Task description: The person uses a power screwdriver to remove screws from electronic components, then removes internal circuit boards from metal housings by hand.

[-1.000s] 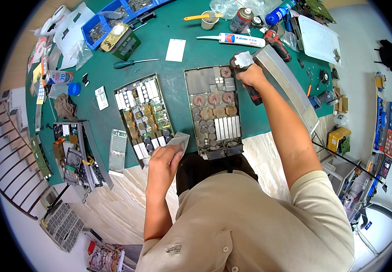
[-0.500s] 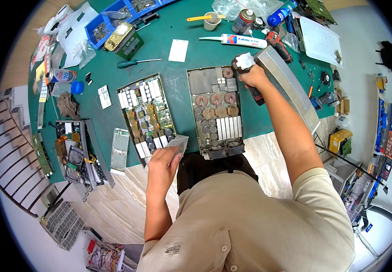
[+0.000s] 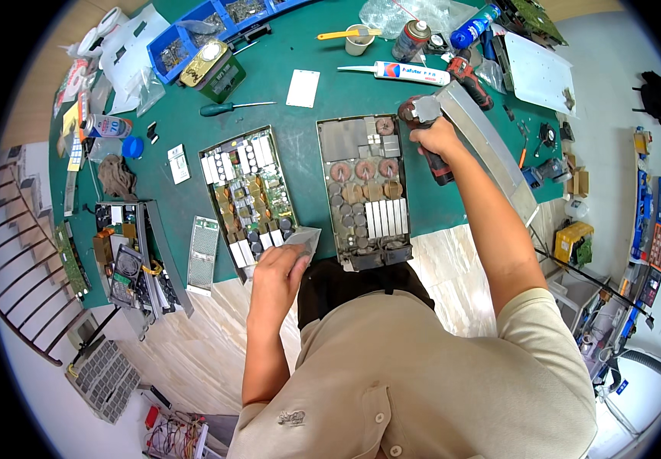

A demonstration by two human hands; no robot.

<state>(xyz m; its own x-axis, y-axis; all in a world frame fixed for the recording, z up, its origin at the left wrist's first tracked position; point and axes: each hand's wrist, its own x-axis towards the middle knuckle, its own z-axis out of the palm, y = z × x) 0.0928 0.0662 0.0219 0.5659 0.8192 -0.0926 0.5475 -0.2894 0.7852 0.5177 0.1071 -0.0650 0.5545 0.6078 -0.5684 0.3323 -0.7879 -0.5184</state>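
Observation:
My right hand (image 3: 440, 139) is wrapped round the grip of a red and black cordless drill (image 3: 423, 111), just right of a metal-cased power module (image 3: 355, 128) with dusty coils and capacitors. My left hand (image 3: 275, 277) pinches a thin, pale grey sheet-like piece (image 3: 306, 239) at the near end of a second power module (image 3: 250, 191). That module lies slightly turned, its white blocks and green circuit board exposed. Whether the pale piece is metal or plastic I cannot tell, and my fingers hide part of it.
On the green bench (image 3: 300, 157), a long metal cover (image 3: 491, 149) and a second drill (image 3: 469, 80) lie right. A sealant tube (image 3: 412, 72), spray can (image 3: 410, 40) and screwdriver (image 3: 236, 107) lie beyond the modules. A perforated panel (image 3: 203, 252) and opened unit (image 3: 133, 256) sit left.
The drill has tilted and shifted slightly toward me and to the right in my right hand, its top now looking dark grey instead of bright white. My left hand has barely moved.

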